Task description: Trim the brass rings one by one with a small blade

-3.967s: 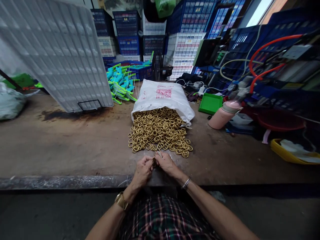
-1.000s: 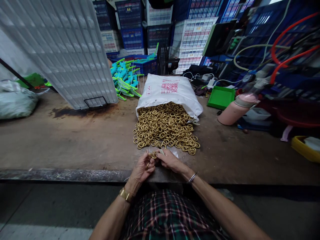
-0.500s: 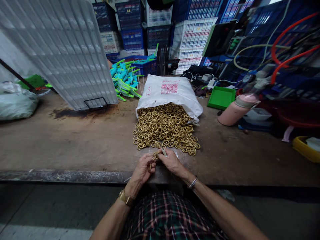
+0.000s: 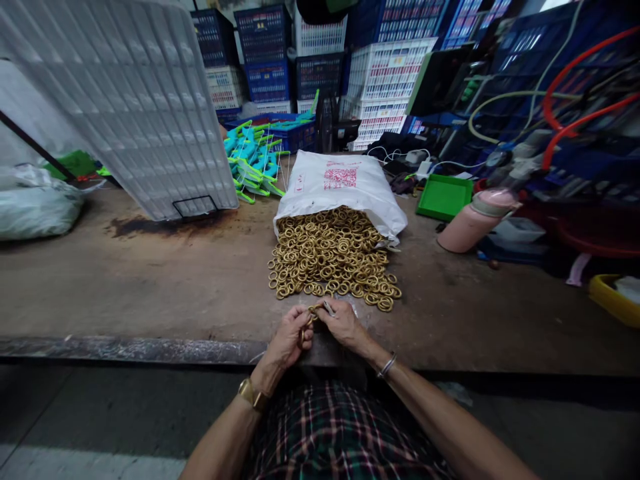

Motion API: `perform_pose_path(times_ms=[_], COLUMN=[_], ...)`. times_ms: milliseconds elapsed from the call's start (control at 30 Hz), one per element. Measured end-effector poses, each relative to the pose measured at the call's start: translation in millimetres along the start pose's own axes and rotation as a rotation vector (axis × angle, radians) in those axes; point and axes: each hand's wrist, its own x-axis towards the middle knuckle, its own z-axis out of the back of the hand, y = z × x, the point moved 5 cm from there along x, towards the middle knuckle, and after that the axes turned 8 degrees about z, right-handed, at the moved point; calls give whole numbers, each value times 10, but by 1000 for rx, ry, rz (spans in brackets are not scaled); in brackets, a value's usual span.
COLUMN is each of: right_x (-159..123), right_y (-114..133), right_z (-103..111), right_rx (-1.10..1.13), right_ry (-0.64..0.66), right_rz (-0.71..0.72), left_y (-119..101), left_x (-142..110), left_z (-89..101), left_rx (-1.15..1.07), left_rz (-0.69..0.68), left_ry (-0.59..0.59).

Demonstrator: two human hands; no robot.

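My left hand (image 4: 291,335) is closed on brass-coloured rings (image 4: 303,335), with one hanging below the fingertips. Close beside it, my right hand (image 4: 344,325) pinches at a ring (image 4: 313,311) between the two hands. A small grey metal tool (image 4: 329,308), its kind unclear, sticks up from the right fingers. Just beyond my fingertips lies a heap of brass-coloured rings (image 4: 325,260), spilling from the mouth of a white woven sack (image 4: 305,180) with red print.
The worn wooden table (image 4: 150,287) ends close to my body. A ribbed translucent panel (image 4: 165,120) stands at the left, near turquoise and green plastic parts (image 4: 257,160). To the right are a pink bottle (image 4: 473,223), a green tray (image 4: 444,198) and a yellow container (image 4: 617,301).
Both hands stay together at the same spot, with slight finger movement around the rings. The grey tool in my right hand has tilted a little. The camera view has shifted slightly.
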Motion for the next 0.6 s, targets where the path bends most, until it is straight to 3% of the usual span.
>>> perform_pose_path(times_ms=[167, 333, 400, 533, 600], right_x=[-14, -63, -60, -23, -2], right_y=[22, 7, -41, -134, -124], right_z=[-20, -66, -37, 64, 55], right_rx=[-6, 16, 66, 220, 302], right_ry=[-9, 120, 94, -75, -82], right_rz=[47, 69, 6, -195, -233], left_y=[2, -35, -41, -26, -16], left_x=[63, 77, 70, 54, 46], left_z=[68, 94, 85, 49, 21], left_rx=[-90, -135, -132, -91, -44], left_rz=[-86, -153, -159, -166, -176], left_ry=[-70, -99, -97, -85, -74])
